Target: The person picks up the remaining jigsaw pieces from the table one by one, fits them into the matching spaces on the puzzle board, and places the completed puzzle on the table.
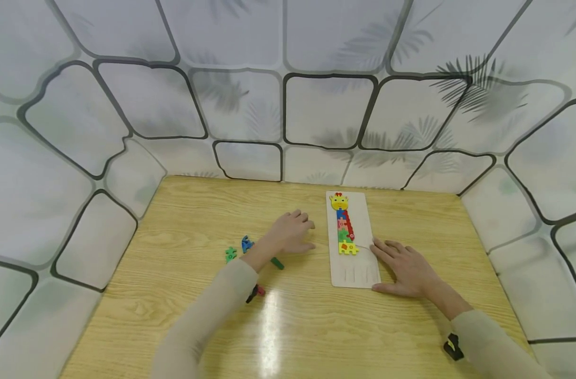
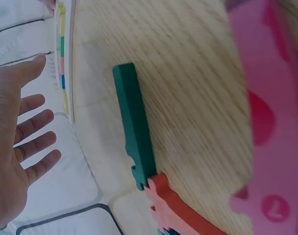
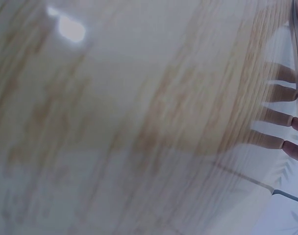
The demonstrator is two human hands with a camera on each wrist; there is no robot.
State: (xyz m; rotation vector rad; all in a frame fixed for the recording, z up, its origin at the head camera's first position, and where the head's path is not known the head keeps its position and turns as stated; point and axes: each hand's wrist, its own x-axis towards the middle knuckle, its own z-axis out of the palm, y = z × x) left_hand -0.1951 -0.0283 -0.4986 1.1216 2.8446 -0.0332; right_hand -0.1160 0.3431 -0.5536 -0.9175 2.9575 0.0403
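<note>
A pale wooden board (image 1: 356,273) lies on the table with a giraffe puzzle on it: a yellow head (image 1: 340,202) above blue, pink, green and yellow pieces, with a red strip (image 1: 349,226) along the right. My left hand (image 1: 291,232) hovers left of the board, fingers loosely spread and holding nothing. At the board's right edge rests my right hand (image 1: 406,269), its fingertips touching the edge. In the left wrist view, a dark green piece (image 2: 134,122) lies near an orange-red piece (image 2: 183,210), and a pink piece (image 2: 274,161) looms close to the camera.
Loose pieces lie around my left forearm: a green piece (image 1: 231,255), a blue piece (image 1: 247,243) and a red and black piece (image 1: 256,292). The forearm hides part of this area. A patterned wall (image 1: 250,160) borders the table (image 1: 198,205) at the back and sides.
</note>
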